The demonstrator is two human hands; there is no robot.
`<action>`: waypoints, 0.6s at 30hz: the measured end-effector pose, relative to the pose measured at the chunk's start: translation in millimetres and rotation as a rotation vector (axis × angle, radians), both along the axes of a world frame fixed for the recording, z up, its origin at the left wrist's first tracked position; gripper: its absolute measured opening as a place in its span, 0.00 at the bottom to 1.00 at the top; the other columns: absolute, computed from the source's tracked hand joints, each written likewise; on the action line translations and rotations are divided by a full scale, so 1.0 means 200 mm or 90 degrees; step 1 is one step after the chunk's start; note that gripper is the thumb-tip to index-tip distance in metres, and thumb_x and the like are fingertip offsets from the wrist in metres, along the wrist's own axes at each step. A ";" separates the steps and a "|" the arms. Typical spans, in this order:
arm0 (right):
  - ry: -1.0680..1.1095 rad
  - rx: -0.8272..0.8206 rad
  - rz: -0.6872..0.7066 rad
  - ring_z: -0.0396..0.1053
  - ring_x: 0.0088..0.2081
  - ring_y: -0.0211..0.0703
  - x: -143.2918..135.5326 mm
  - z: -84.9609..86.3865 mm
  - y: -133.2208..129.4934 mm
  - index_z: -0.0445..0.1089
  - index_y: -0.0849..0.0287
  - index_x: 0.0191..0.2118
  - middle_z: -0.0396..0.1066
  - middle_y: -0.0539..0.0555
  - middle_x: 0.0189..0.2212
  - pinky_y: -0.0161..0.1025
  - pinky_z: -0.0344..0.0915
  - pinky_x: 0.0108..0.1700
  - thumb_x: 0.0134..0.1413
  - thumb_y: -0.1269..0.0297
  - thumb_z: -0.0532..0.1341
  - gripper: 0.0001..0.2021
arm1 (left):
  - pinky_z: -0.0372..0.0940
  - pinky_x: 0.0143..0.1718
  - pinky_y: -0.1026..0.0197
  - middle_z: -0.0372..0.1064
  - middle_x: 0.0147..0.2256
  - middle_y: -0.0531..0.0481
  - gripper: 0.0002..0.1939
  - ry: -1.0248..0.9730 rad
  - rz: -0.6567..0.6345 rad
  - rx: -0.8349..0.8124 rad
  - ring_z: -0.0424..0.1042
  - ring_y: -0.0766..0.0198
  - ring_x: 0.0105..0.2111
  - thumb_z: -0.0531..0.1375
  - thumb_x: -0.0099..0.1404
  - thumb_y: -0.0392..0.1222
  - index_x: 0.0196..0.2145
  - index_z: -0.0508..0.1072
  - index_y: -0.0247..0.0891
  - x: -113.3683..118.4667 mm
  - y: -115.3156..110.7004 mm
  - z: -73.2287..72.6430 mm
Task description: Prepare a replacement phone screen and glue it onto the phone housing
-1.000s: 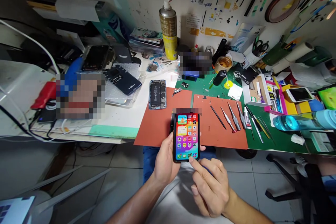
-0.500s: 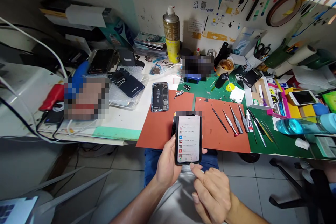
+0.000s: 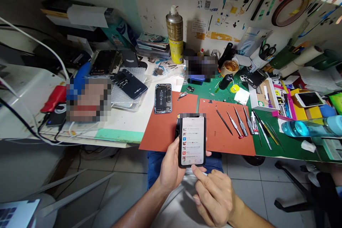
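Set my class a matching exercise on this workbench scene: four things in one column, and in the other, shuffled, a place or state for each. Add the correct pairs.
Things
1. Black-edged phone
2. Opened phone
3. Spray can
4. Blue bottle

Places and states
A. Lying on its side at the far right
B. Held in the left hand, screen lit
C. Standing upright, its lower part yellow
D. Lying flat, inner parts showing

Pairs
1-B, 2-D, 3-C, 4-A
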State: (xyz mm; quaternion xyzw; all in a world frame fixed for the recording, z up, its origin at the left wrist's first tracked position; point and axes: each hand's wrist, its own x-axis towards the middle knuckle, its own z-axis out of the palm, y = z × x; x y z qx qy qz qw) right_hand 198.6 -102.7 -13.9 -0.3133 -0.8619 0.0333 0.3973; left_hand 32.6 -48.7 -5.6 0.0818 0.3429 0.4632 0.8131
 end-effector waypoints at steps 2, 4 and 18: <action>0.002 -0.002 -0.001 0.70 0.27 0.45 0.00 0.01 0.00 0.76 0.67 0.39 0.83 0.73 0.47 0.44 0.61 0.26 0.64 0.72 0.55 0.11 | 0.82 0.31 0.47 0.78 0.61 0.33 0.28 0.002 0.003 -0.001 0.85 0.35 0.47 0.57 0.78 0.59 0.62 0.78 0.37 0.00 0.00 0.00; 0.003 -0.002 0.000 0.70 0.27 0.45 0.00 0.01 0.00 0.76 0.67 0.39 0.83 0.73 0.47 0.44 0.60 0.26 0.64 0.72 0.55 0.11 | 0.82 0.31 0.46 0.79 0.59 0.35 0.26 0.003 0.004 0.000 0.85 0.35 0.47 0.57 0.77 0.58 0.59 0.79 0.37 0.00 0.00 0.00; -0.010 -0.004 -0.102 0.67 0.26 0.43 0.01 0.02 0.01 0.73 0.65 0.47 0.81 0.74 0.54 0.43 0.58 0.25 0.61 0.75 0.58 0.11 | 0.75 0.58 0.38 0.82 0.56 0.36 0.27 -0.003 0.029 -0.007 0.84 0.38 0.51 0.58 0.77 0.56 0.62 0.77 0.35 0.01 -0.01 0.00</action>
